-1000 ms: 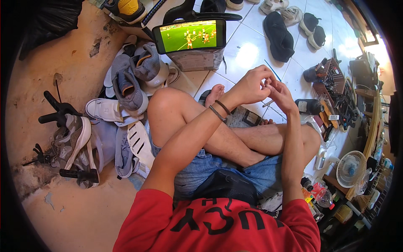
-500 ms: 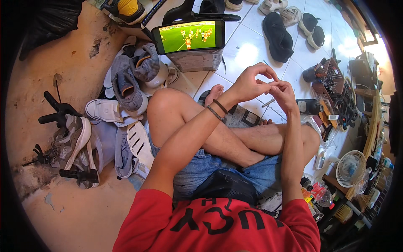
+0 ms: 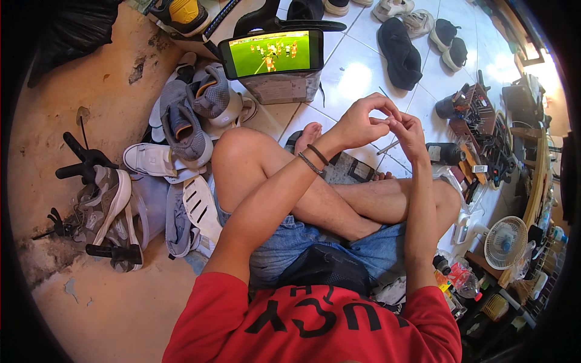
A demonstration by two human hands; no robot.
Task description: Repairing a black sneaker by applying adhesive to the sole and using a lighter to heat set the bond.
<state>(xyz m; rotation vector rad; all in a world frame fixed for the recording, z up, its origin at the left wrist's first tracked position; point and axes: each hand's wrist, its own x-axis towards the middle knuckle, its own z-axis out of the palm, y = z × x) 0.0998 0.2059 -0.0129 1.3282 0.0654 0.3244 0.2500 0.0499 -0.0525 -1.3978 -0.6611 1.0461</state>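
Observation:
Above my crossed legs, my left hand [image 3: 366, 124] and my right hand [image 3: 410, 136] meet at the fingertips. Thumb and forefinger of each are pinched together, and whatever lies between them is too small to make out. Below the hands, a short thin grey rod [image 3: 387, 147] shows against the tiles; I cannot tell whether it touches anything. A dark grey flat piece [image 3: 345, 168] lies on the floor by my foot.
A phone [image 3: 272, 53] showing a football match leans on a grey box [image 3: 284, 88]. Grey and white shoes [image 3: 181, 130] are piled left of my knee. A black shoe [image 3: 400, 54] lies ahead. A tool rack [image 3: 475, 112] and a small fan [image 3: 506, 243] stand at right.
My fingertips have shifted slightly against each other, with both hands still pinched together. The picture on the phone has changed a little.

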